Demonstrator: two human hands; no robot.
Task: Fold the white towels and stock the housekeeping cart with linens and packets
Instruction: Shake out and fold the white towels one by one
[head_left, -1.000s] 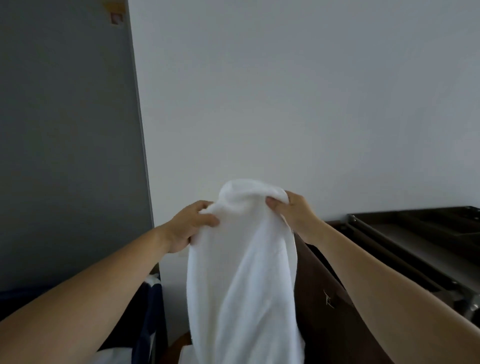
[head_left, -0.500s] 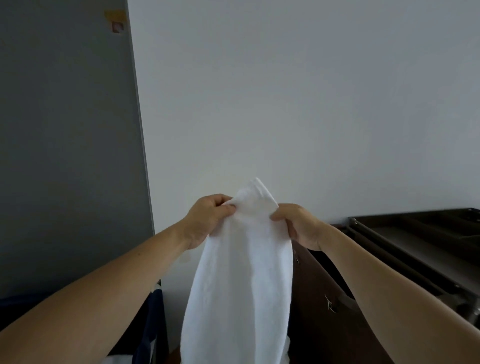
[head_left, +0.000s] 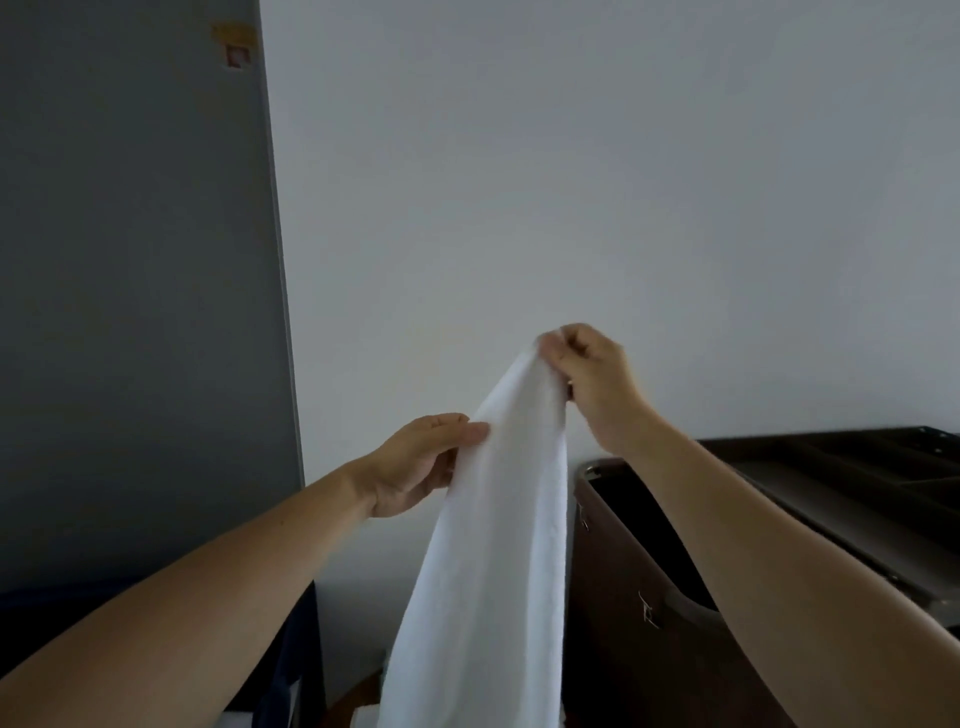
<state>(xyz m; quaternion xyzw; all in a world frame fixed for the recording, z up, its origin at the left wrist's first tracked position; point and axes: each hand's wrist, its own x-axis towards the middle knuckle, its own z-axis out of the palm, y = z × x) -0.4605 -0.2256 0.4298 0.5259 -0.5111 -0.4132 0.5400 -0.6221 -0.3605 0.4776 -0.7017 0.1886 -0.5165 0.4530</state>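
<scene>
Pinching the top corner of the long white terry towel (head_left: 493, 545), your right hand (head_left: 592, 384) has risen while your left hand (head_left: 415, 467) has slid down the edge it lightly holds, so the towel hangs beside the dark brown cart (head_left: 831, 467), seemingly ready to fold; the small orange wall sticker (head_left: 236, 44) is unreadable.

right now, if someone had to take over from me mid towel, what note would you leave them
Right hand: raised, pinching the top end of the white towel.
Left hand: lower, holding the towel's left edge between thumb and fingers.
The towel hangs long and unfolded, its lower end out of view. The cart's top tray is to the right, with a brown bin beside it.
Done: towel lifted; no fold in it yet.
Left: fold this towel, stock it on the cart, then the other linens and packets, none of which show here.
</scene>
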